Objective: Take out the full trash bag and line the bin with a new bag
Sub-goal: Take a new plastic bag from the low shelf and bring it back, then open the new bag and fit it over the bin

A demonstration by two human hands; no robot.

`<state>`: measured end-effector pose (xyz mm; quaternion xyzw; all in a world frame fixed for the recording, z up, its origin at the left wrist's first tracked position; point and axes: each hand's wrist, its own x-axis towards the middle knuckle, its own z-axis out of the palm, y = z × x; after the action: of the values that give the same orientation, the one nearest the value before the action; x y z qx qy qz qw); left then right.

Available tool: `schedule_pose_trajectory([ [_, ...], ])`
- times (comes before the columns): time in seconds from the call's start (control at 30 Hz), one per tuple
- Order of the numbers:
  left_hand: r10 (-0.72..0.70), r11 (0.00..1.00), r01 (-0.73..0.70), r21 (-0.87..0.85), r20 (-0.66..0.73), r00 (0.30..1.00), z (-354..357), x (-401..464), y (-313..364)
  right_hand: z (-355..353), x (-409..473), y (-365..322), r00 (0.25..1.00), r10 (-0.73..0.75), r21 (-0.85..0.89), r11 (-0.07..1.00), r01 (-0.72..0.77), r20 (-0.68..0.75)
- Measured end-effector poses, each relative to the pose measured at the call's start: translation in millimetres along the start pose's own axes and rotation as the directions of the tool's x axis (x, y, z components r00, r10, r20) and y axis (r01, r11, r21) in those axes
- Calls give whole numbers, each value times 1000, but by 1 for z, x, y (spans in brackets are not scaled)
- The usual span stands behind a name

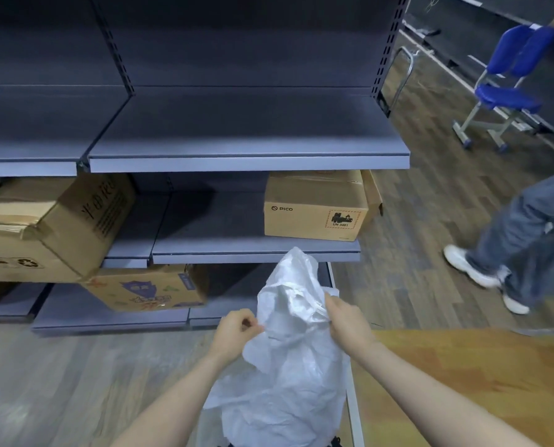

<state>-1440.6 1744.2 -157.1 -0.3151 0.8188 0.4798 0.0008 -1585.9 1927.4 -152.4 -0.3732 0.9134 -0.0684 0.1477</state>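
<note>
A crumpled white plastic trash bag (288,359) hangs in front of me at the bottom centre, its top bunched upward. My left hand (235,330) pinches the bag's left edge with closed fingers. My right hand (345,321) grips the bag's right side near its top. The bag's lower end runs out of the frame. No bin shows in this view; a small dark shape at the bottom edge under the bag is too cut off to tell.
Grey metal shelving (246,156) stands ahead with cardboard boxes (314,208) on its lower shelves. A wooden table surface (462,382) lies at the right. Another person's legs (511,246) stand on the wood floor at the right, and a blue chair (511,88) beyond.
</note>
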Motion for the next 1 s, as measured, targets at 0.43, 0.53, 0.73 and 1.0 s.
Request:
schedule_pose_trajectory([
  [0.43, -43, 919, 175, 354, -350, 936, -34, 4, -21, 1, -13, 52, 989, 151, -176, 973, -147, 8],
  [0.53, 108, 914, -17, 406, -203, 973, -13, 7, -7, 2, -12, 19, 951, -270, -194, 951, 240, -150],
  [0.73, 630, 421, -625, 658, 284, 723, 13, 4, 30, 3, 8, -40, 881, -425, -321, 880, 350, -206],
  [1.0, 717, 313, -535, 785, 174, 675, -9, -3, 26, -20, 48, -24, 957, -226, -287, 943, 169, -179],
])
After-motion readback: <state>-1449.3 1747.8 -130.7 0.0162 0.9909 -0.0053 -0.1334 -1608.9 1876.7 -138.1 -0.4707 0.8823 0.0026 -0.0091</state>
